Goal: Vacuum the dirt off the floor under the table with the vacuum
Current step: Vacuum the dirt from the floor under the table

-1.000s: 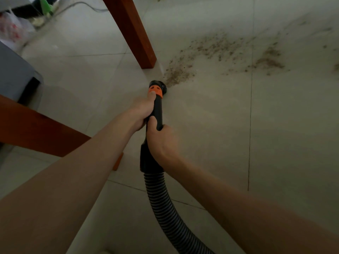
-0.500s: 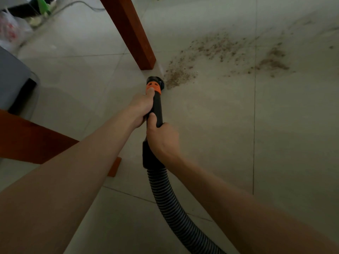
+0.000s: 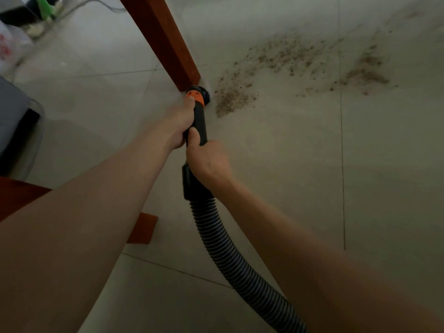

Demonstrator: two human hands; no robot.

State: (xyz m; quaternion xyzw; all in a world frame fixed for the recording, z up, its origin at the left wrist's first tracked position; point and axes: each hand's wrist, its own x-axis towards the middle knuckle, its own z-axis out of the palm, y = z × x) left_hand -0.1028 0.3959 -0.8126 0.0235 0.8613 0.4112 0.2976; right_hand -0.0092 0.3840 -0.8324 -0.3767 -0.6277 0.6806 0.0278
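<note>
Pale tiled floor (image 3: 288,188) — scattered brown dirt (image 3: 283,56), wooden table leg (image 3: 163,39).

no readable text, labels or numbers anywhere

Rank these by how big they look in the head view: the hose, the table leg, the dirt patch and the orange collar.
1. Dirt patch, spread widest over the floor.
2. Hose and table leg: look alike, and the hose is nearer the camera, so unranked.
3. Orange collar, smallest.

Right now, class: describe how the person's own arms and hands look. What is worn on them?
Both forearms are bare: no sleeves reach into view. The left hand and right hand wear no gloves, and no watch, ring or bracelet shows. No markings are visible.
</note>
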